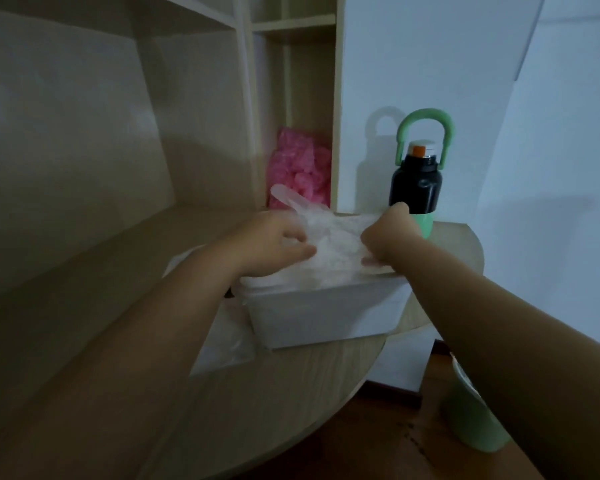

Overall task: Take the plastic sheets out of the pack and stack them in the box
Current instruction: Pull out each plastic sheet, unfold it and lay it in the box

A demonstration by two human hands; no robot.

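A white box (323, 317) stands on the wooden desk, filled to its rim with clear, crinkled plastic sheets (329, 247). My left hand (274, 244) lies on the left side of the pile with its fingers and thumb curled onto the plastic. On the right side, my right hand (388, 233) grips the plastic in a closed fist. A glove-shaped end of one sheet sticks up behind the pile. The flat clear pack (222, 344) lies on the desk to the left of the box, partly under my left forearm.
A black bottle (416, 188) with a green base and handle stands just behind my right hand. A bag of pink items (302, 168) sits in the shelf nook behind the box. The desk's curved edge (378, 362) runs close to the box's right. A green bin (471, 417) stands on the floor.
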